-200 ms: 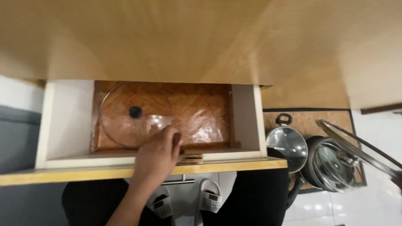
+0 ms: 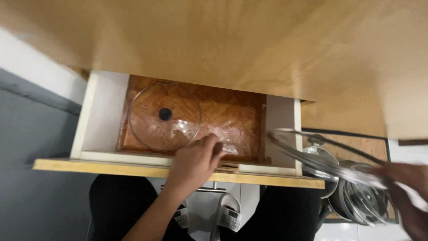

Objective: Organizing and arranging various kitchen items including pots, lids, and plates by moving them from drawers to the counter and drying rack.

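Setting: kitchen seen from above, pale wooden counter (image 2: 249, 49) filling the top of the view, a white drawer (image 2: 100, 116) pulled open beneath it, grey wall left of the drawer
Drawer: brown patterned liner (image 2: 232, 118) covers its floor, likely to keep glass from sliding or scraping; wooden front edge faces the person
Lid in drawer: round glass lid (image 2: 164, 117) with a black knob lies flat on the liner in the drawer's left half, knob up, so it rests steady on its rim; right half of the liner is bare
Left hand (image 2: 196, 163): reaches over the drawer's front edge, fingers curled and resting on the liner just right of the flat lid's near rim, touching or almost touching it; it grasps nothing that I can see, and whether it presses the lid I cannot tell
Right hand (image 2: 408, 187): blurred, right of the drawer, clasping the rim of a second glass lid (image 2: 321, 156); held tilted and edge-on, its far rim reaching the drawer's right wall
Pots: steel pots (image 2: 356, 201) with lids stand low, right of the drawer, under the held lid
Below the drawer: dark trouser legs and white slippers (image 2: 229, 214) on a pale floor
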